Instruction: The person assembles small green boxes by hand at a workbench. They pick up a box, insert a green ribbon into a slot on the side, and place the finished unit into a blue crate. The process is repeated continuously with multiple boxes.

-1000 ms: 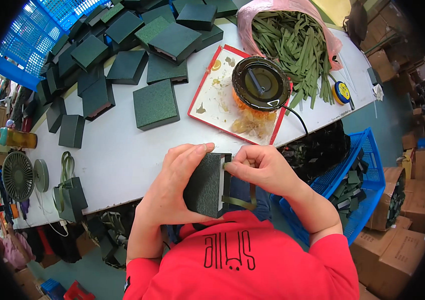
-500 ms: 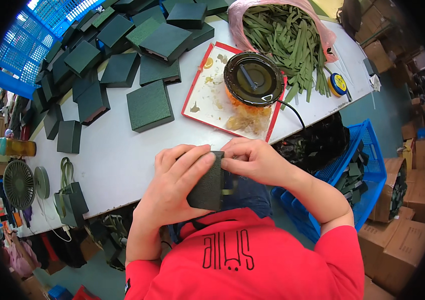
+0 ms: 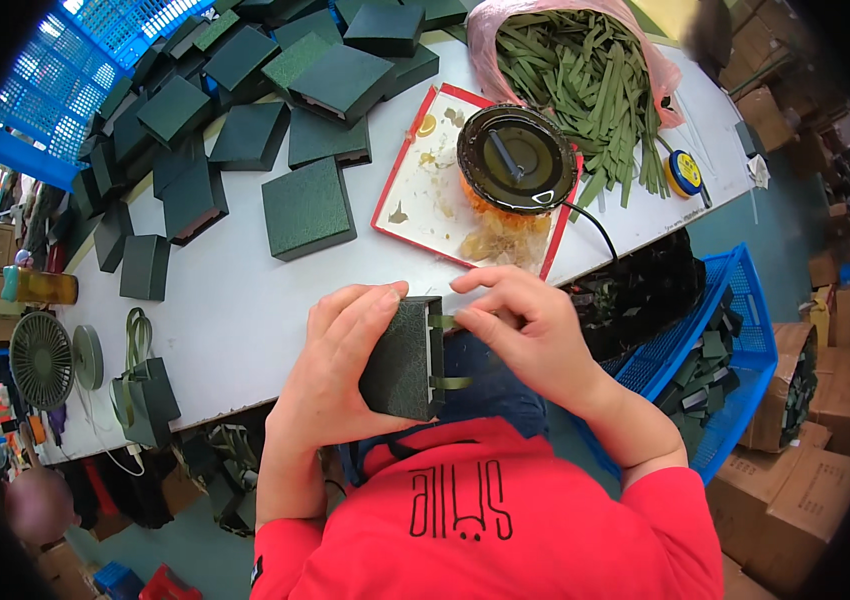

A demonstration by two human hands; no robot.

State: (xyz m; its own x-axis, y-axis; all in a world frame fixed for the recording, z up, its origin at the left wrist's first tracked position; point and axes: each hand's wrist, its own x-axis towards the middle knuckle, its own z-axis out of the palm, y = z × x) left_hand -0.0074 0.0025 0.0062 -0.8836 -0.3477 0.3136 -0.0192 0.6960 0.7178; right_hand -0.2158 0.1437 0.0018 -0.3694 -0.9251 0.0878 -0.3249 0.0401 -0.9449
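My left hand (image 3: 330, 365) is wrapped around a small dark green textured box (image 3: 397, 362), held up in front of my body at the table's edge. Two olive green ribbon pieces (image 3: 453, 383) stick out from the box's right side, one near the top and one lower down. Beside the upper ribbon is my right hand (image 3: 530, 325), its thumb tip touching or very close to the ribbon's end. Index finger and thumb are apart there, with a gap between them.
Many dark green boxes (image 3: 309, 208) lie on the white table (image 3: 235, 330). A round pot of dark liquid (image 3: 515, 160) stands on a red-edged board (image 3: 410, 215). Behind it is a pink bag of green ribbons (image 3: 585, 90). A blue crate (image 3: 745, 370) stands at right.
My right hand has drawn back to the right from the box's edge and its fingers have parted. The upper ribbon now shows. The left hand still holds the box, tilted slightly differently.
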